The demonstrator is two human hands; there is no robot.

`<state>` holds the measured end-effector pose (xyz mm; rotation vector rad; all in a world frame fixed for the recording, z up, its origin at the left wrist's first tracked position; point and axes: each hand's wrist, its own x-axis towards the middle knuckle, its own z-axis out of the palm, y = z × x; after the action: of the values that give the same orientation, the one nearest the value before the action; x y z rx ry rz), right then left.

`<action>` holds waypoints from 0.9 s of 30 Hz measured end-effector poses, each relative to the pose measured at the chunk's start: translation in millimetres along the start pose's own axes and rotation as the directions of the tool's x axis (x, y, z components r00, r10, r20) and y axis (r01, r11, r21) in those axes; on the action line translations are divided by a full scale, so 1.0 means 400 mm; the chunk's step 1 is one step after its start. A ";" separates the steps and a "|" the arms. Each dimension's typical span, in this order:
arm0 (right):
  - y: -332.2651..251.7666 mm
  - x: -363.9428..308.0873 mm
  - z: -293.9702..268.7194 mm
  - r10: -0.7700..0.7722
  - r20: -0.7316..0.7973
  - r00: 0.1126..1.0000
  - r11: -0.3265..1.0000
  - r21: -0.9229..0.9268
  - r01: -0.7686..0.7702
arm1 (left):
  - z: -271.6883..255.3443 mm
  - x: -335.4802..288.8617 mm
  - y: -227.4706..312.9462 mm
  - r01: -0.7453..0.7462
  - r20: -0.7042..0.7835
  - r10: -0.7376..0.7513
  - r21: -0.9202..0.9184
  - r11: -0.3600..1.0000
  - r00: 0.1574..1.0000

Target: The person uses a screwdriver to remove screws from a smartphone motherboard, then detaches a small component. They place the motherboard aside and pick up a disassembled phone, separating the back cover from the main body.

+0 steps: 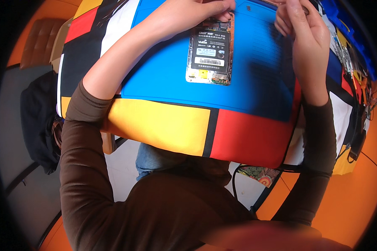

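Note:
An opened smartphone lies on a blue work mat, its black battery and bits of circuit board exposed. My left hand is at the phone's far end, thumb and fingers pinched together over the board; whatever they grip is hidden. To the right, my right hand is raised above the mat with its fingers curled closed. Its fingertips reach the top edge of the picture, and I cannot make out what they hold. A small dark part rests on the mat between the two hands.
A cloth in yellow, red, black and white blocks covers the table under the mat. Slim tools and cables crowd the right side. Dark fabric hangs at the left, near a brown padded seat.

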<state>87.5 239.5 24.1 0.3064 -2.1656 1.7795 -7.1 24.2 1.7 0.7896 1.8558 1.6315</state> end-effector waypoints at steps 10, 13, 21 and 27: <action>0.007 0.013 -0.017 -0.065 0.046 0.997 0.939 -0.336 0.077 | 0.004 -0.007 0.009 -0.074 0.034 0.068 0.236 0.969 0.997; -0.040 0.014 -0.033 0.036 0.087 0.996 0.839 -0.544 0.017 | 0.004 -0.007 0.003 -0.084 0.038 0.078 0.213 0.973 0.996; -0.056 0.025 -0.037 0.254 0.037 0.967 0.964 -0.094 -0.249 | 0.006 -0.022 0.011 -0.135 0.112 0.107 0.283 0.950 0.988; -0.001 -0.003 -0.001 0.148 0.080 0.986 0.983 -0.121 -0.137 | 0.005 -0.032 0.027 -0.250 0.155 0.202 0.422 0.871 0.967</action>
<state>88.7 239.6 24.0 0.2110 -2.3969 1.7357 4.0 17.1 12.4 1.3033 2.1503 1.2735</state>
